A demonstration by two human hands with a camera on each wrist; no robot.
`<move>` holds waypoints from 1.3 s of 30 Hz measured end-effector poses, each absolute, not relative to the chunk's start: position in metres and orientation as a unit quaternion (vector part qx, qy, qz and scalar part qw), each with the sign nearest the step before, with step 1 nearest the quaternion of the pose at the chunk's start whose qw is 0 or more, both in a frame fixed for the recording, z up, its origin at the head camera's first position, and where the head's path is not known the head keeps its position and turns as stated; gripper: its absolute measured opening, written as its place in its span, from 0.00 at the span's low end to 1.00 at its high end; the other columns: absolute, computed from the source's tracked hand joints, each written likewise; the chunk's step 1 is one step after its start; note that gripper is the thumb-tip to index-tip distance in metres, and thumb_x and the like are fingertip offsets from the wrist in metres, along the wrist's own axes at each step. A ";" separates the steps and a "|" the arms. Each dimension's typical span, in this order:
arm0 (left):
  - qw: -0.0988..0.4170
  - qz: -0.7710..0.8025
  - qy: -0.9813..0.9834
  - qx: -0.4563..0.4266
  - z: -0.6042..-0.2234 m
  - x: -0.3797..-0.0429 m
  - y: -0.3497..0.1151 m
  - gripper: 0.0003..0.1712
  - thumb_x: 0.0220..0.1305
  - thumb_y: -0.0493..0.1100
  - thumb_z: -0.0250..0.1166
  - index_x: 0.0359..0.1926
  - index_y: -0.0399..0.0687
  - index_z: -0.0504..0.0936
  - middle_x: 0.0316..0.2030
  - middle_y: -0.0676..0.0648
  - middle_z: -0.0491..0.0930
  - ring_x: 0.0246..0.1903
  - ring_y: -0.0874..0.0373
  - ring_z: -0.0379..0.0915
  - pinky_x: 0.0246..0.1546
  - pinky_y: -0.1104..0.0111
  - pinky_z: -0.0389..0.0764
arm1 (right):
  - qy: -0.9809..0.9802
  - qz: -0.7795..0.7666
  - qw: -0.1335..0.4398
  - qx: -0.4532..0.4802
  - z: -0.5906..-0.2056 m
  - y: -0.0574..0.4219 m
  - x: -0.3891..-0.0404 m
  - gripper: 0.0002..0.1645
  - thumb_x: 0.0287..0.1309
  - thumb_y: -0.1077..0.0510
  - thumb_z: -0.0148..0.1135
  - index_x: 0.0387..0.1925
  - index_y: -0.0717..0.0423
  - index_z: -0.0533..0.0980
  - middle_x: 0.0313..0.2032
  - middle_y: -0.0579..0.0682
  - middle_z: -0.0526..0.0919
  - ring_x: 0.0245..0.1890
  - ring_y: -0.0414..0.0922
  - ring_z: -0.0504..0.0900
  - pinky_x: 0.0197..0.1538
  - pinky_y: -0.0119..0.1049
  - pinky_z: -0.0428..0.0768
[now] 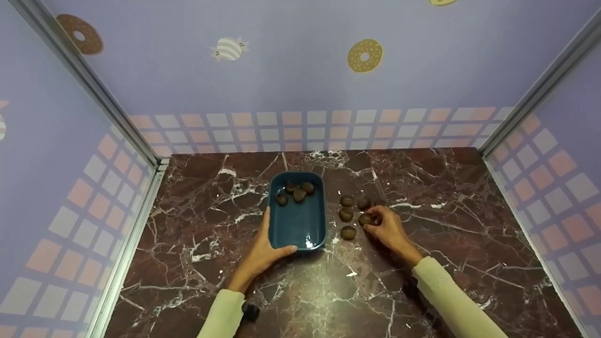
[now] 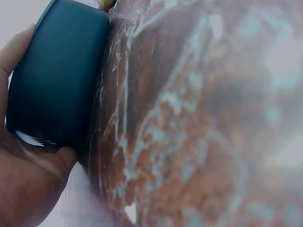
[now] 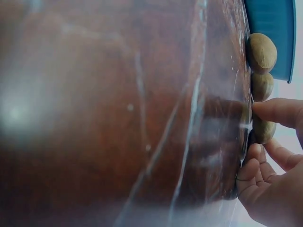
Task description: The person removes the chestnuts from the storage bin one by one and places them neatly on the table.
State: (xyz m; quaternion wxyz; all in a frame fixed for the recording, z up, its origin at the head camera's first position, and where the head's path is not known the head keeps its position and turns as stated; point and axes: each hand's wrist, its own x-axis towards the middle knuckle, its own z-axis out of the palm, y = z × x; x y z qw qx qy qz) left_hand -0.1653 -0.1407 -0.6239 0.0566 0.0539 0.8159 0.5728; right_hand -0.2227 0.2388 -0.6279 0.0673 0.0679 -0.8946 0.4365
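Note:
My left hand [image 1: 267,249] holds a deep blue rectangular dish [image 1: 295,234] at its near left corner, fingers along the left side and thumb over the near rim. In the left wrist view the dish's outer wall [image 2: 59,75] lies between thumb and fingers. Several brown chestnuts [image 1: 299,195] lie at the far end inside the dish. To the right of it, my right hand [image 1: 389,232] pinches a chestnut [image 1: 365,219] between thumb and fingers, low at the tabletop. The right wrist view shows this chestnut [image 3: 263,130] partly hidden by the fingers.
Several more chestnuts [image 1: 348,232] sit on the table between the dish and my right hand, with another chestnut [image 1: 364,203] just beyond the fingertips. The dark red marbled tabletop [image 1: 211,211] is bounded by patterned walls [image 1: 300,84] at the back and both sides.

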 end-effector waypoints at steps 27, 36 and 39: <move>0.048 0.581 0.810 0.063 -0.627 -0.166 -0.141 0.77 0.46 0.55 0.83 0.81 0.71 0.33 0.80 0.50 0.35 0.78 0.46 0.35 0.73 0.42 0.45 | -0.898 0.430 0.070 0.065 -0.629 0.238 -0.223 0.22 0.45 0.66 0.79 0.44 0.62 0.83 0.38 0.55 0.84 0.33 0.49 0.79 0.39 0.36 0.73; 0.051 0.587 0.806 0.062 -0.627 -0.166 -0.141 0.77 0.45 0.57 0.83 0.80 0.78 0.32 0.80 0.52 0.35 0.78 0.48 0.34 0.73 0.43 0.46 | -0.889 0.446 0.081 0.067 -0.618 0.242 -0.216 0.22 0.46 0.63 0.80 0.45 0.63 0.83 0.39 0.58 0.84 0.34 0.52 0.79 0.38 0.35 0.73; 0.052 0.588 0.805 0.060 -0.627 -0.166 -0.142 0.77 0.46 0.58 0.83 0.81 0.72 0.33 0.80 0.52 0.35 0.78 0.47 0.34 0.73 0.42 0.47 | -0.889 0.442 0.090 0.076 -0.611 0.242 -0.215 0.21 0.47 0.63 0.79 0.45 0.62 0.83 0.38 0.59 0.83 0.34 0.51 0.79 0.39 0.37 0.73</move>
